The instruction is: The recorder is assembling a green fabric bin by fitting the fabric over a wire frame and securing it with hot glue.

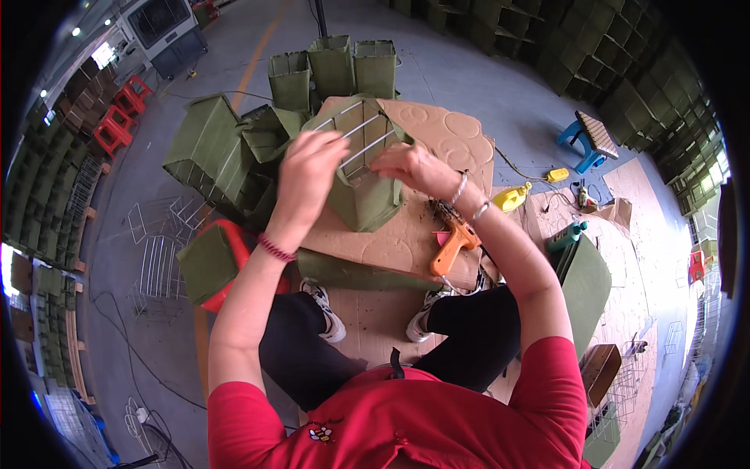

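Note:
A green fabric box [367, 209] with a wire frame stands on the cardboard-topped work surface [344, 246] before me, its open side toward the top. White wire bars [366, 144] cross that opening. My left hand [311, 166] is over its left edge, fingers pinched together beside the wires; whatever is between them is hidden. At the right edge, the curled fingers of my right hand [412, 166] pinch the fabric rim. An orange glue gun [449, 252] lies on the cardboard, below my right forearm.
Several green boxes [332, 66] stand behind the work surface, and more [205, 148] are stacked to the left. A red stool [226, 258] carries green fabric. Bare wire frames [160, 262] lie on the left floor. On the right are a yellow bottle [512, 197] and a blue stool [586, 142].

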Tool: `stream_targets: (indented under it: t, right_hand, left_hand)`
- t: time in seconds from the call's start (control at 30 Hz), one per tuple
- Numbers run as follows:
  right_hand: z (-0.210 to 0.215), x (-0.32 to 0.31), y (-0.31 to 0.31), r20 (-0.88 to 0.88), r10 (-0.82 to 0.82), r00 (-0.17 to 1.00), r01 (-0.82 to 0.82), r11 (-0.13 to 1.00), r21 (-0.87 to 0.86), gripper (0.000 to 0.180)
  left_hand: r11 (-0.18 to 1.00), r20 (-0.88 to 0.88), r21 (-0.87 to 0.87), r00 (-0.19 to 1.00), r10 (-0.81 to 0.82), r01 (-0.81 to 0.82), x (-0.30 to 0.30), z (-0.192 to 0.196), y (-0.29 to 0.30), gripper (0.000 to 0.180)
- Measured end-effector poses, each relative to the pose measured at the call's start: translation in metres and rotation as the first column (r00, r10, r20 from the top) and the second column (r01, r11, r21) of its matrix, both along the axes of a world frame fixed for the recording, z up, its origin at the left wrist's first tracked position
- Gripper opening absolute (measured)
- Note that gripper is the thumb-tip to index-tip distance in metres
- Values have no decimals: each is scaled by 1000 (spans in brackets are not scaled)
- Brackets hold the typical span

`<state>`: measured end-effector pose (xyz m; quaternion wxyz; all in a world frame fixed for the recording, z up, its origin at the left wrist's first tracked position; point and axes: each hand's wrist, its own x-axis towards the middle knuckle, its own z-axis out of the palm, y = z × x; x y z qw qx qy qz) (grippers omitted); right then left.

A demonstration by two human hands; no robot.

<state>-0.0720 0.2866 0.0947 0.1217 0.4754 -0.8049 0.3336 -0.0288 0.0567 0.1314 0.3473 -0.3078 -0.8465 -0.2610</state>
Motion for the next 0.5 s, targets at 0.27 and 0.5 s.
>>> stream_targets:
  t: [0.27, 0.5]
  right_hand:
    - [28, -29, 12, -73, 180, 981, -148, 935, 321, 19]
    - [11, 42, 14, -313, -325, 892, 288, 944, -160, 25]
  left_hand:
    - [988, -102, -152, 994, -39, 23, -4, -26, -27, 49]
    - [958, -331, -284, 933, -144, 47, 16, -40, -27, 23]
